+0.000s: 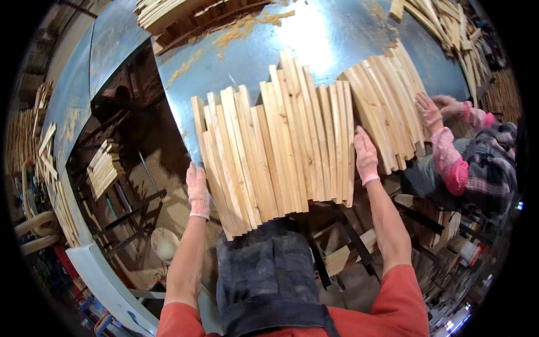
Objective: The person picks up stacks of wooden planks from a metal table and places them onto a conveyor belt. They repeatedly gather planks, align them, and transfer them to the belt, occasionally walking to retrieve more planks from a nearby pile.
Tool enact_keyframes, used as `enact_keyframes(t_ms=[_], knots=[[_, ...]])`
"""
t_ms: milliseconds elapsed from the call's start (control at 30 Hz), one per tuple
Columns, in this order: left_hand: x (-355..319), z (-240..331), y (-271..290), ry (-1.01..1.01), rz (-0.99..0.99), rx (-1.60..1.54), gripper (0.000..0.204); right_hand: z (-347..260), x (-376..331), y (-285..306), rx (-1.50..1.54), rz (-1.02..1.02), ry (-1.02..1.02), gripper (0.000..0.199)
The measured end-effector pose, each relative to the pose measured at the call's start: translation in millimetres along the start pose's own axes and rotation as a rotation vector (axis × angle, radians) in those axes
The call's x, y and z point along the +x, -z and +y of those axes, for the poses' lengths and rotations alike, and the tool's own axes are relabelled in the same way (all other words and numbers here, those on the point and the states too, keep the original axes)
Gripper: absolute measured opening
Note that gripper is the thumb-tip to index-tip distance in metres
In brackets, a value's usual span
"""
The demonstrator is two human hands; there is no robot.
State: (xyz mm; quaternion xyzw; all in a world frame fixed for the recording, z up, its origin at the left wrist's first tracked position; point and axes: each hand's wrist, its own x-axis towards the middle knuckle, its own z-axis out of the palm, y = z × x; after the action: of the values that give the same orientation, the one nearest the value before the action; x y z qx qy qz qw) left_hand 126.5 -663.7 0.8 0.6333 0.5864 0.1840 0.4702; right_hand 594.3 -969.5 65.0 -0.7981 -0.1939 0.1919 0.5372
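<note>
A row of pale wooden strips (275, 146) stands side by side in front of me, their ends uneven at both the far and near edges. My left hand (197, 188), in a light pink glove, lies along the row's left side, fingers straight and pointing away from me. On the opposite side, my right hand (365, 153) rests flat against the last strip, also gloved with fingers stretched out. The row lies between my two palms, its near ends overhanging the metal table (247, 62) above my dark apron (269, 269).
To the right, a co-worker's gloved hands (431, 112) are at a second row of strips (387, 106). Loose strips (438, 25) are heaped at the far right. Sawdust (247, 28) and a wood stack (160, 14) lie farther off. A small strip bundle (105, 168) sits lower left.
</note>
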Motion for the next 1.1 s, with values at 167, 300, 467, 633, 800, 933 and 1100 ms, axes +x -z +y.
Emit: enact_keyframes(t_ms=[167,300,467,633,800,933,1100], knots=[[11.9,-9.1,-32.5,0.057,0.056,-0.224,0.086,-5.6,26.2,-46.4,0.108,-0.005,-0.044,0.057],[4.4,3.0,-35.0,0.165,0.033,-0.452,0.093,-23.7,20.6,-49.5,0.326,-0.056,-0.167,0.062],[-6.4,28.0,-18.3,0.299,-0.169,-0.732,0.102,-28.7,10.1,-49.8,0.426,-0.265,-0.518,0.062],[-12.7,42.4,-5.5,0.591,-0.322,-0.769,0.073,-9.6,16.0,-53.6,0.408,-0.388,-0.542,0.062],[-33.3,43.0,-8.7,0.548,-0.381,-0.750,0.076,2.2,37.8,-53.3,0.444,-0.460,-0.587,0.065],[-44.9,44.2,-9.7,0.588,-0.425,-0.773,0.083,4.4,49.7,-52.8,0.432,-0.550,-0.618,0.067],[-64.3,75.2,-5.0,0.597,-0.355,-0.827,0.090,10.5,63.3,-47.2,0.413,-0.671,-0.691,0.064]])
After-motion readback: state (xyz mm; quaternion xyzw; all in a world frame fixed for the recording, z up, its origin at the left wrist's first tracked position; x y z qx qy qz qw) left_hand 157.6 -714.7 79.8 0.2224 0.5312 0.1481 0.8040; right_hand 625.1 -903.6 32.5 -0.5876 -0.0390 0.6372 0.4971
